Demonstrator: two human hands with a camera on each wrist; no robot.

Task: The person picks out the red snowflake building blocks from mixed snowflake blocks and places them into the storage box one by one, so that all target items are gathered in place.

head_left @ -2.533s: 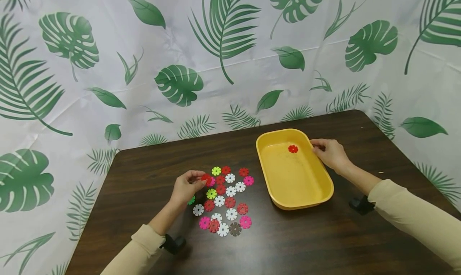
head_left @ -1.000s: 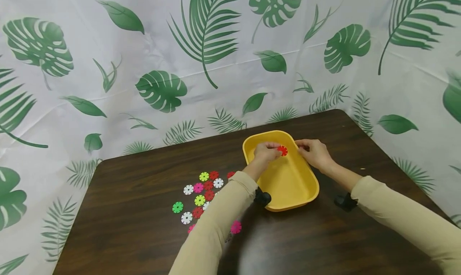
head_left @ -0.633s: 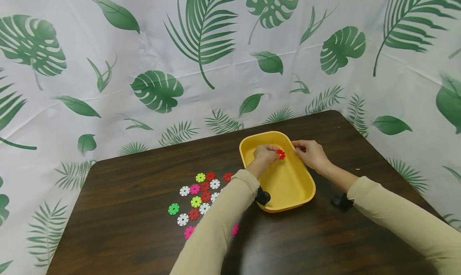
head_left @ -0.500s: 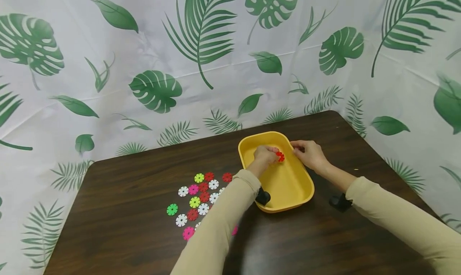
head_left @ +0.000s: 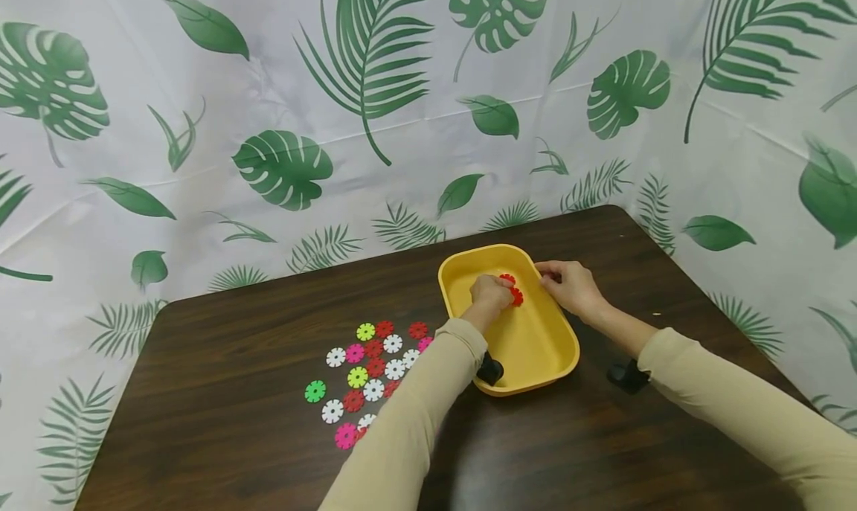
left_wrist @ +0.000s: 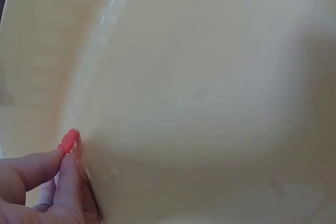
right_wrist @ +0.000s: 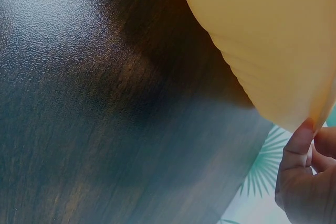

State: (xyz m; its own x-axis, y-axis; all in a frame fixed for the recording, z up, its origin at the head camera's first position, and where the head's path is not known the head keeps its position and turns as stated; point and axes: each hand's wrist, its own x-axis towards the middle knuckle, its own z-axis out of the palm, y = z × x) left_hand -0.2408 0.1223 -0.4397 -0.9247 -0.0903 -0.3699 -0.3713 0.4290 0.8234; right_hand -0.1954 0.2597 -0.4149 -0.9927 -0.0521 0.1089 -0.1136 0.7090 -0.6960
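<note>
In the head view my left hand (head_left: 491, 294) is inside the yellow plastic tray (head_left: 529, 351), pinching a red notched disc (head_left: 516, 297) between thumb and finger. The left wrist view shows the pinched red disc (left_wrist: 68, 141) close to the tray's inner wall. Just behind it in the head view lies a second red disc (head_left: 507, 279), partly covered by the fingers. My right hand (head_left: 573, 289) holds the tray's right rim near the far corner. In the right wrist view, thumb and finger of the right hand (right_wrist: 307, 174) pinch that rim.
Several notched discs in white, red, pink, yellow and green, such as a green disc (head_left: 315, 391), lie on the dark wooden table (head_left: 221, 392) left of the tray. My left sleeve (head_left: 408, 414) hides part of them. A leaf-patterned cloth (head_left: 402, 87) hangs behind the table.
My left hand has carried the red disc from the table into the tray, then slightly nearer; the other red disc now shows behind it. My right hand stays on the rim. The head view has shifted.
</note>
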